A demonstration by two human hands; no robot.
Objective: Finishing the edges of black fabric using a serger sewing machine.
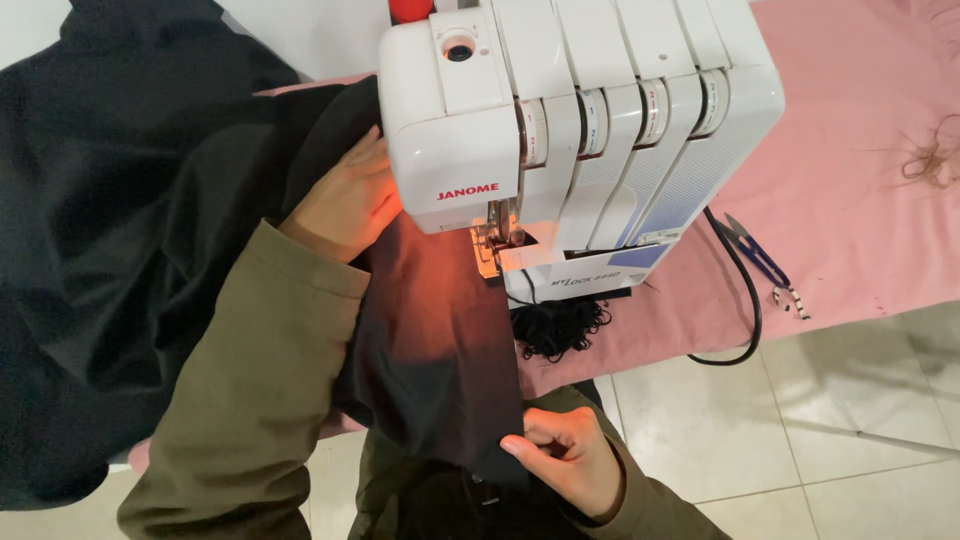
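A white overlock sewing machine [600, 110] stands on a pink-covered table [850, 200]. Black fabric [440, 340] runs from under its presser foot [490, 250] toward me, lit orange by the machine's lamp. My left hand [345, 200] lies flat on the black fabric just left of the machine, fingers partly hidden behind the housing. My right hand [565, 455] pinches the near edge of the fabric strip between thumb and fingers, close to my body. Both arms wear olive sleeves.
A large heap of black fabric [110, 230] fills the left side. Black thread trimmings [560, 325] pile under the machine's front. Small blue-handled snips [755, 255] and a black cable [745, 300] lie to the right. A tangle of thread [930, 160] sits far right. Pale floor tiles [800, 420] are below.
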